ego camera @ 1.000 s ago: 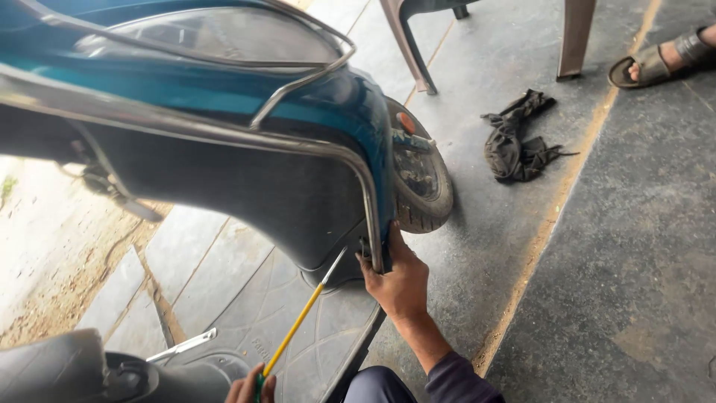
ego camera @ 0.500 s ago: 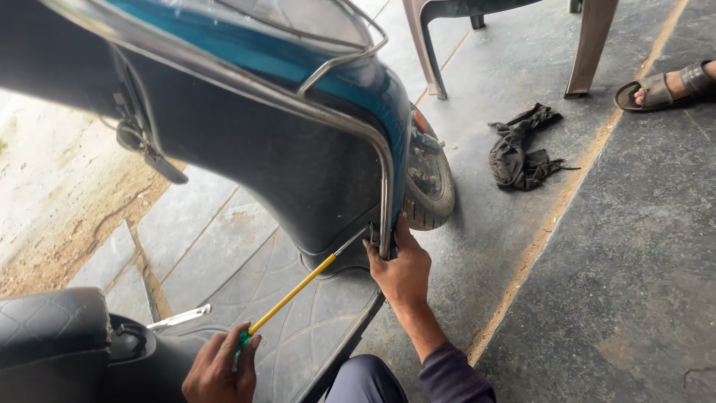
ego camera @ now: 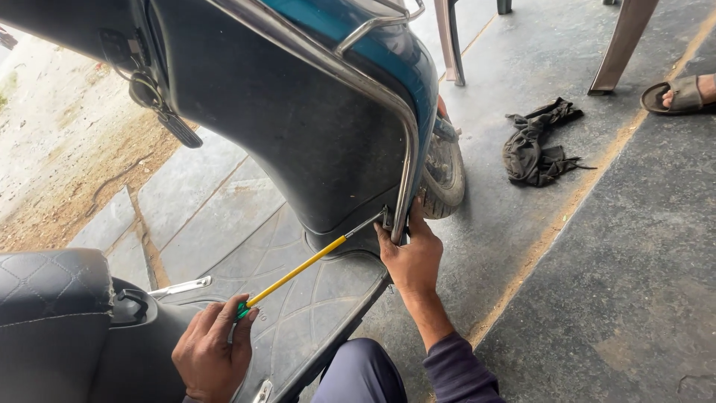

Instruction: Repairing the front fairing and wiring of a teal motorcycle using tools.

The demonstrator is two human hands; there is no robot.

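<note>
Left hand: the left hand (ego camera: 212, 354) is seen low in the near left of the view, closed around the green handle of a long screwdriver (ego camera: 298, 269); the handle is almost wholly covered by the fingers.
Screwdriver: a yellow shaft is carried up and to the right from the grip, ending in a bare metal tip. The tip is set at the foot of the chrome guard rail (ego camera: 406, 172), just beside the thumb of the other hand. Whether a screw is met there cannot be told.
Right hand: the right hand (ego camera: 410, 254) is placed at the lower end of the guard rail, where the rail meets the edge of the floorboard. The fingers are curled about the rail's foot and the thumb is pressed near the screwdriver tip; a dark sleeve is seen at the forearm.
Scooter: a teal scooter (ego camera: 388, 52) with a black inner leg shield is viewed from the seat side. The rubber-matted floorboard (ego camera: 298, 298) is spread between the two hands, and the quilted black seat (ego camera: 48, 287) is seen at the near left.
Front wheel: the front tyre (ego camera: 445, 175) is seen just right of the rail, resting on the concrete.
Keys: a bunch of keys (ego camera: 160, 104) is hung from the shield at the far left.
Surroundings: a dark rag (ego camera: 537, 145) is lain on the concrete floor to the right, well apart from the hands. Beyond it, chair legs (ego camera: 623, 45) are stood, and a sandalled foot (ego camera: 682, 93) of another person is seen at the far right edge.
</note>
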